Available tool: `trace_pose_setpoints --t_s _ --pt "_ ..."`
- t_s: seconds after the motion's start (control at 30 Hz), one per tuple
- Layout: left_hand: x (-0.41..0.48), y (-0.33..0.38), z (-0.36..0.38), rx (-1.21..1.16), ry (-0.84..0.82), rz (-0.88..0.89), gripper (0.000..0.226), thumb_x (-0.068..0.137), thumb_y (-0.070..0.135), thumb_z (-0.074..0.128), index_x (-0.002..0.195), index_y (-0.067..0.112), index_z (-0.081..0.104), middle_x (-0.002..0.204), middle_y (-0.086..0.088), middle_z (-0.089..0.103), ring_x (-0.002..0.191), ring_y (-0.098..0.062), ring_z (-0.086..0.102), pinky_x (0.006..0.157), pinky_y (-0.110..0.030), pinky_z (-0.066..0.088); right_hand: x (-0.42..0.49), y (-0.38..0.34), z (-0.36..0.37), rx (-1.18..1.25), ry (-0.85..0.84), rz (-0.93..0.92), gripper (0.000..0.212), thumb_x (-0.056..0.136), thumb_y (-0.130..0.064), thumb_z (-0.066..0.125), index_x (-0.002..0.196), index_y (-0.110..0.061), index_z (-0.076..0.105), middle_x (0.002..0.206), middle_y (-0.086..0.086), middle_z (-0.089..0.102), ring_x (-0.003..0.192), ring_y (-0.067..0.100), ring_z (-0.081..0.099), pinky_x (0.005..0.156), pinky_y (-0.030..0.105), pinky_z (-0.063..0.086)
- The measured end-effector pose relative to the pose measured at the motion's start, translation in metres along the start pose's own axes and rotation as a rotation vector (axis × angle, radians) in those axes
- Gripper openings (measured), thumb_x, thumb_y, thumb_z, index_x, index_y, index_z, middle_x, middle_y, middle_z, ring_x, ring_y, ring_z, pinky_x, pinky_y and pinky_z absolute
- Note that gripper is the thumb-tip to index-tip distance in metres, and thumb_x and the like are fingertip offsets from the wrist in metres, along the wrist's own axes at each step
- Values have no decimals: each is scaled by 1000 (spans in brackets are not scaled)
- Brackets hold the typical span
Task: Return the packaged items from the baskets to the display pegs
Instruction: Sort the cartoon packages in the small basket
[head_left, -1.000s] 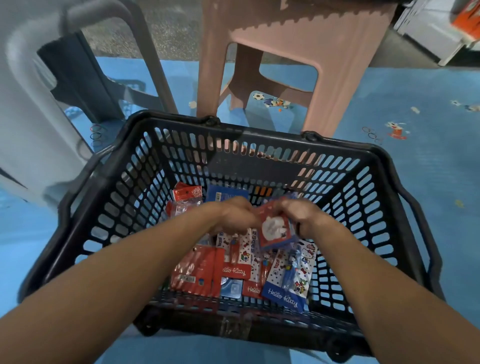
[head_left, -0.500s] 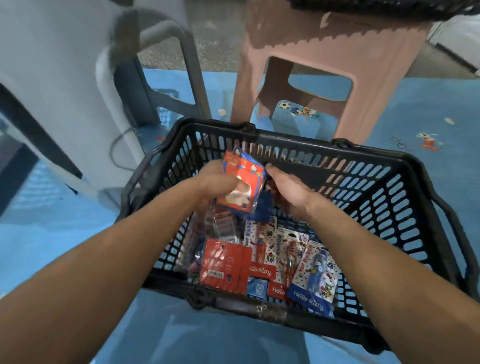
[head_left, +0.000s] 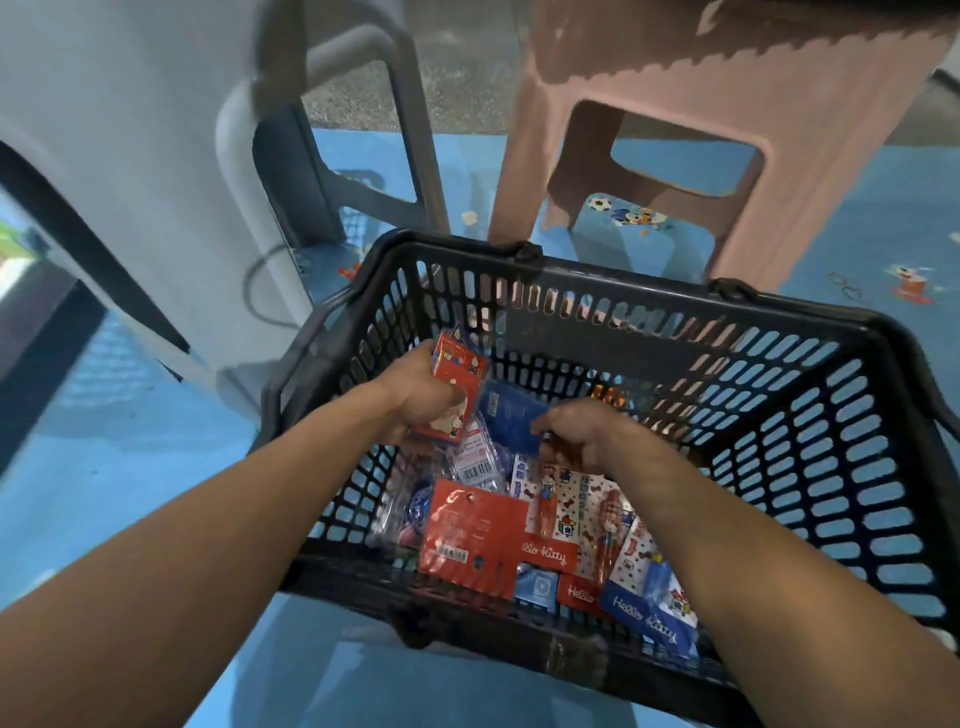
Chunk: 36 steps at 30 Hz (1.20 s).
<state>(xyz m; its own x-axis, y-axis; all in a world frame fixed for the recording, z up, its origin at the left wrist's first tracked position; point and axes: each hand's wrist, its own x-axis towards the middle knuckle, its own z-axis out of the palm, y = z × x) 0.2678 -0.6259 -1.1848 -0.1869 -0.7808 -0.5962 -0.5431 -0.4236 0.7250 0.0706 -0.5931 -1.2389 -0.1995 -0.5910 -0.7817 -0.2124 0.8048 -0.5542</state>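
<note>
In the head view, a small red pack is held in the left hand, with the fingers curled round it, just above the black basket. The right hand is down among the packs, with its fingers bent at the edge of a blue pack (it cannot be told if that pack is pinched or only touched). More packs are left in the basket: a red card and pen packs are lying flat, some on top of others.

To do this step well, one pack should be lifted at a time and held by its top edge, so the hanging hole is kept free. The pegs are not seen here.

The basket is set on a blue floor mat with little cartoon pictures. A pink stool is placed just behind it.
</note>
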Motion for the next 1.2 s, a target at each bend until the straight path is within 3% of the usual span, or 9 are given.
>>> trace_pose_setpoints --t_s 0.1,0.2,0.37,0.53,0.63,0.77,0.9,1.03,1.2 --pt "2 0 -1 -45 6 -31 33 99 9 61 122 29 49 109 -6 68 87 -25 70 54 -36 55 -2 -5 -2 -8 50 -167 8 95 -1 60 90 -7 58 77 8 59 53 15 52 39 21 40" --pt "4 -1 -2 -75 20 -64 26 98 8 60 119 23 54 105 -10 71 88 -29 72 61 -40 59 -8 -7 -6 23 106 -341 9 94 -13 56 85 -12 57 80 8 54 70 22 50 62 32 40" --pt "-5 2 -2 -150 8 -65 25 97 3 55 116 18 60 108 -14 73 89 -32 73 68 -47 61 -31 -19 -15 -22 242 -499 9 93 -26 59 92 -17 63 89 7 71 85 26 70 71 43 57" --pt "-14 4 -1 -146 19 57 48 92 0 64 132 24 52 114 -8 69 99 -31 70 73 -50 62 -54 -30 -22 56 129 -468 23 97 -7 55 114 -21 54 99 12 69 55 18 70 36 22 38" --pt "-24 11 5 -153 -17 125 47 93 1 67 131 24 54 107 -7 71 86 -24 73 55 -33 59 -70 -34 -23 166 -82 -372 15 102 -13 51 108 -8 64 92 15 75 66 17 74 46 18 48" --pt "-34 13 7 -199 -113 99 30 96 4 63 120 23 62 102 -10 78 79 -27 77 56 -38 61 -77 -34 -41 296 -274 -294 34 101 -25 45 118 -2 62 97 14 78 90 21 76 59 19 56" --pt "-42 21 8 -403 -240 67 18 101 19 57 108 12 71 95 -10 78 67 -18 74 52 -30 58 -76 -26 -43 98 -129 -447 14 94 -18 69 102 -6 70 83 8 78 64 12 72 47 18 45" --pt "-44 26 10 -373 -397 66 31 92 42 65 105 15 74 107 -11 77 83 -23 74 74 -34 59 -79 -32 -32 16 -7 -616 12 93 -20 72 94 -8 71 58 4 64 40 10 48 37 19 33" --pt "-30 10 10 -217 -240 75 29 88 5 72 117 11 68 106 -15 76 93 -32 73 72 -43 60 -73 -38 -5 -39 113 -674 26 85 -28 79 101 -14 65 68 4 63 54 16 55 47 26 45"
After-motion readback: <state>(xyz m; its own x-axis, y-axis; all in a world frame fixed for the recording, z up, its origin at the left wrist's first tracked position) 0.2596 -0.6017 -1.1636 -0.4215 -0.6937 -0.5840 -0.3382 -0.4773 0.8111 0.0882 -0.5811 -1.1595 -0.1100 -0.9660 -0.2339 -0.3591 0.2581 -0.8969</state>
